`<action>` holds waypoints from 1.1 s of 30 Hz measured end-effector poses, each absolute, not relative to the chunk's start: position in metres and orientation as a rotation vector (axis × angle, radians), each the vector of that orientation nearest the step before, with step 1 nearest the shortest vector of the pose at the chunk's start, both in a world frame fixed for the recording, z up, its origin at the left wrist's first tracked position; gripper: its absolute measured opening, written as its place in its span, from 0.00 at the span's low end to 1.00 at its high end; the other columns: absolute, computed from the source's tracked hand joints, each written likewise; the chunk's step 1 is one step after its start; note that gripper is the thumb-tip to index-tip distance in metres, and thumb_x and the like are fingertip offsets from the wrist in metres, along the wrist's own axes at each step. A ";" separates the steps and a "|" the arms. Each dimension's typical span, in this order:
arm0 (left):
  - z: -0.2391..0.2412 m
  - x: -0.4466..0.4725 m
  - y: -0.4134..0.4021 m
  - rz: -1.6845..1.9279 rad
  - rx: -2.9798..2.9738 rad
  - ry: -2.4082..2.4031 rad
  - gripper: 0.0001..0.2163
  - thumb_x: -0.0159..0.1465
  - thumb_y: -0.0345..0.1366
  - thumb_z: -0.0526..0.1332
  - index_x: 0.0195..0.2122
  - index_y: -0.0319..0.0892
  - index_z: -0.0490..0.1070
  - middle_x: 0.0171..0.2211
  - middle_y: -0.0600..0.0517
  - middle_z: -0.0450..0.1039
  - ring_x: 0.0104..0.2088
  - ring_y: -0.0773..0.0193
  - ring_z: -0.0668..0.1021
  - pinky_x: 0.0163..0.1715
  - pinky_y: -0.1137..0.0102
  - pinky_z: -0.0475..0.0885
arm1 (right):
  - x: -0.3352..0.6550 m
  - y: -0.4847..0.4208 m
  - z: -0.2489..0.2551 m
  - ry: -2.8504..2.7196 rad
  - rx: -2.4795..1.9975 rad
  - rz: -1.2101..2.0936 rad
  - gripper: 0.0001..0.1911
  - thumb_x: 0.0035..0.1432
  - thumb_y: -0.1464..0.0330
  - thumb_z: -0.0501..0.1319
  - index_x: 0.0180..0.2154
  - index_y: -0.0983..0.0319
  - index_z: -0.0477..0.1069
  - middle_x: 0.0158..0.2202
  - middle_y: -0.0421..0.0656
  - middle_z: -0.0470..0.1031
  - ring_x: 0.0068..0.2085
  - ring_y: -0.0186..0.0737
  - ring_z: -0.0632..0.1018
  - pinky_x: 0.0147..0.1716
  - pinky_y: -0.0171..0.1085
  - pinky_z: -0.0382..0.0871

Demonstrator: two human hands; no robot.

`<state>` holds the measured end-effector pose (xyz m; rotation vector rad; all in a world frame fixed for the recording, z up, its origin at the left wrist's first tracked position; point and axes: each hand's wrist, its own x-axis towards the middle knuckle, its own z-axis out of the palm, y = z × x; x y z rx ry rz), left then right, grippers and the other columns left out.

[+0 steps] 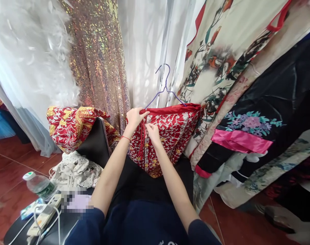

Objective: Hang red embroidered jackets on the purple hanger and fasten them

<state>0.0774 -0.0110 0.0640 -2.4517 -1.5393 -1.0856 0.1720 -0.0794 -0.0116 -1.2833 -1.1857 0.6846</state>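
A red skirt (170, 132) with silver and gold embroidery and a plain red waistband hangs in front of me. Inside its top sits a purple wire hanger (166, 89), hook upward. My left hand (135, 119) is closed on the waistband's left corner, thumb lying along the top edge. Just below and to the right, my right hand (152, 132) pinches at the front of the skirt beside thin red ties (141, 144) that dangle there. Whether a tie lies between its fingertips is partly hidden.
A matching red and gold cloth (68, 126) drapes over a black chair back (95, 141). Left of me are a white dotted cloth (75, 170), a water bottle (40, 185) and a power strip (45, 214) with cables. Several garments hang behind and at right, including a black embroidered one (262, 102).
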 end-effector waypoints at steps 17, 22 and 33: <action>0.059 0.077 -0.012 -1.028 -2.439 -1.504 0.20 0.67 0.57 0.56 0.35 0.46 0.77 0.37 0.45 0.82 0.41 0.53 0.80 0.35 0.67 0.63 | 0.175 -0.124 -0.090 -1.471 -1.865 0.544 0.11 0.63 0.61 0.58 0.30 0.58 0.74 0.24 0.38 0.78 0.29 0.37 0.79 0.32 0.31 0.69; 0.059 0.070 -0.010 -1.091 -2.438 -1.458 0.23 0.68 0.58 0.52 0.34 0.45 0.76 0.37 0.45 0.80 0.41 0.54 0.79 0.38 0.67 0.65 | 0.233 -0.118 -0.017 -1.585 -1.929 0.361 0.16 0.65 0.57 0.58 0.31 0.59 0.76 0.30 0.42 0.79 0.32 0.39 0.79 0.38 0.36 0.70; 0.057 0.064 -0.003 -1.370 -2.400 -1.625 0.12 0.65 0.38 0.55 0.38 0.46 0.80 0.43 0.49 0.81 0.44 0.56 0.79 0.43 0.67 0.68 | 0.365 -0.121 0.068 -1.520 -2.112 -0.966 0.20 0.64 0.67 0.54 0.55 0.67 0.68 0.54 0.62 0.67 0.57 0.62 0.65 0.51 0.54 0.61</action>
